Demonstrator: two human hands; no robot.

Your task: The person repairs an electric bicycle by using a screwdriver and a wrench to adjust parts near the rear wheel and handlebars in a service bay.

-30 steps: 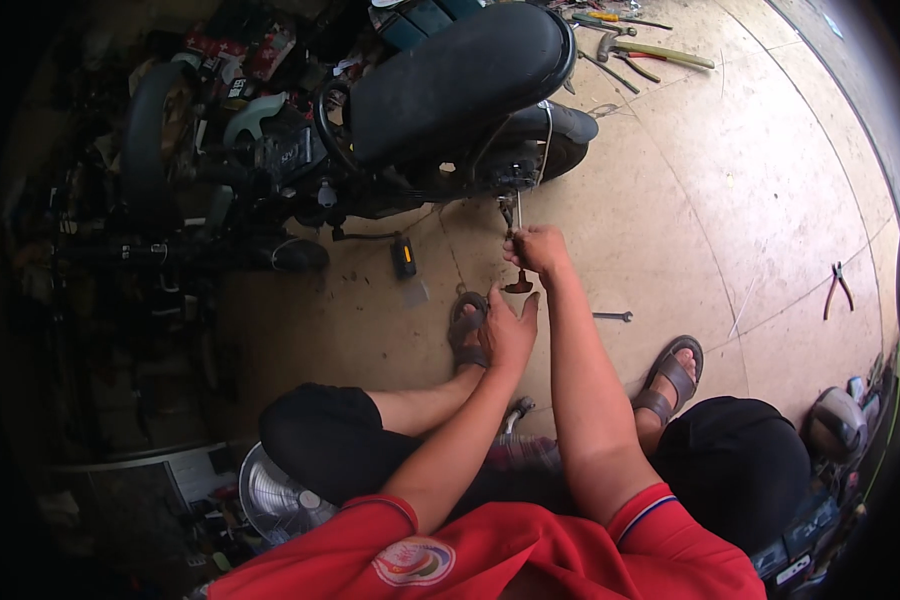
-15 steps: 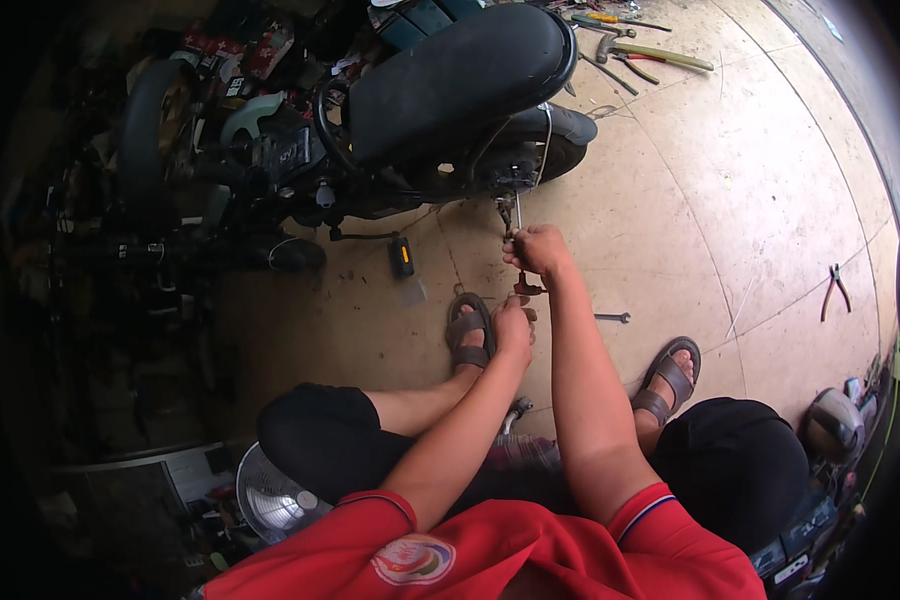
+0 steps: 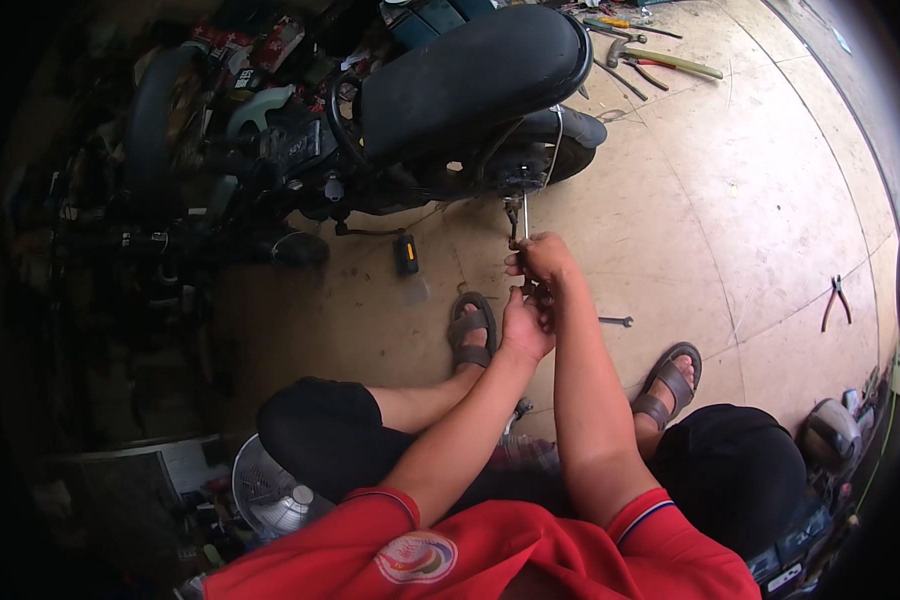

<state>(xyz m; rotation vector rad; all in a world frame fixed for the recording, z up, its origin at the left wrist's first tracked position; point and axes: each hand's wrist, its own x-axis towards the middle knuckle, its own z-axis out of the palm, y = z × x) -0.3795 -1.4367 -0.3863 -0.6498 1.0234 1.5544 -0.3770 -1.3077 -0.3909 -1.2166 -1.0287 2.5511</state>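
A small black bike (image 3: 470,85) with a long seat stands across the far side, its rear wheel (image 3: 573,160) to the right. From near its hub a thin silver rod (image 3: 526,217) runs toward me, beside a dark metal piece (image 3: 513,213). My right hand (image 3: 543,260) is closed around the near end of the rod. Just below, my left hand (image 3: 526,323) has its fingers curled at a small dark part under the right hand. That part is mostly hidden by the fingers, and I cannot tell its kind.
On the floor lie a wrench (image 3: 617,321) right of my forearm and pliers (image 3: 837,304) farther right. A hammer (image 3: 665,60) and several hand tools lie at the far right. The bike's pedal (image 3: 406,254) juts toward me. A fan (image 3: 275,495) stands at lower left.
My left hand has moved up and closer to the right hand, covering most of the reddish-brown part that showed between them. My right hand has shifted slightly; the whole view has drifted a little.
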